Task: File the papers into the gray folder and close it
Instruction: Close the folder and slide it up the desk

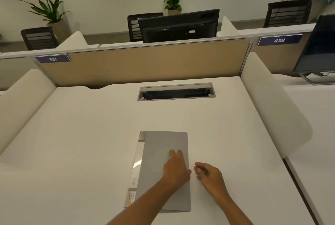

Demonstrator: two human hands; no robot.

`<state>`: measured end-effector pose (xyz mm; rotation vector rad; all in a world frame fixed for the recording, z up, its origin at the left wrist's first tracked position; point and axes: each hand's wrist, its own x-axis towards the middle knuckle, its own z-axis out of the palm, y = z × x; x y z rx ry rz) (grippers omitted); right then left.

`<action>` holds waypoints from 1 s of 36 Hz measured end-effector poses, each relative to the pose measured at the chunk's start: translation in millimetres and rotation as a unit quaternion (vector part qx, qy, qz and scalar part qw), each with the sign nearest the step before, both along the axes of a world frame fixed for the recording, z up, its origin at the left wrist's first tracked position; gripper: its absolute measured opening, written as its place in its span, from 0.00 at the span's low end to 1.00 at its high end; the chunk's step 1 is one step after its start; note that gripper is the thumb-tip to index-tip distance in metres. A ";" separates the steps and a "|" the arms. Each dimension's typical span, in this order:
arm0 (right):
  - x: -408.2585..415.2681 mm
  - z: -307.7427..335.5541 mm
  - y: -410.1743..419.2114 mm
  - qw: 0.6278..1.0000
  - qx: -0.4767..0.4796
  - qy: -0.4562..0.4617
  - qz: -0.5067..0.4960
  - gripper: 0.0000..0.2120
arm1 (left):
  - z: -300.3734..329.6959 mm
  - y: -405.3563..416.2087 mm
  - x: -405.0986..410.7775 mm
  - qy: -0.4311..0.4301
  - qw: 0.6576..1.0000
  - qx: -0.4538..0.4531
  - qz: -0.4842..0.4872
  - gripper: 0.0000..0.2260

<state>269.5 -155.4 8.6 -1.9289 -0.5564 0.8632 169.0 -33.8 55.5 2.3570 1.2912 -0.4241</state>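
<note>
1. The gray folder [164,168] lies shut and flat on the white desk [81,143], on the near side of the cable slot [176,92], with its labelled spine to the left and its opening edge to the right.
2. The left hand [175,167] rests palm-down on the cover near the opening edge, fingers together and flat, pressing and not gripping anything.
3. The right hand [208,175] sits on the desk just beside the folder's opening edge, fingers loosely curled inward. Whether they pinch the cover's edge, a sheet corner or nothing at all cannot be told.
4. No papers show outside the folder, so they are probably already filed, and the task looks close to done.
5. What could go wrong:
   - The cover may spring up once the left hand lifts, since nothing visible latches it.
   - If a sheet sticks out along the right edge, pressing down would crease it.
   - A sideways push from either hand could slide the folder across the smooth desk and shift loose sheets inside.
6. Hidden or unclear:
   - The folder's contents are wholly covered, so whether the papers sit square or are clipped is unknown.
   - The left forearm crosses the folder's near left corner.
   - The spine's small print is mostly unreadable.
   - The right fingertips are blurred.
</note>
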 end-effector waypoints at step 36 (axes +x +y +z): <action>-31.5 4.9 28.7 0.995 -0.017 0.042 -0.090 0.15 | -28.9 82.8 -180.7 -0.355 0.827 -0.173 0.400 0.14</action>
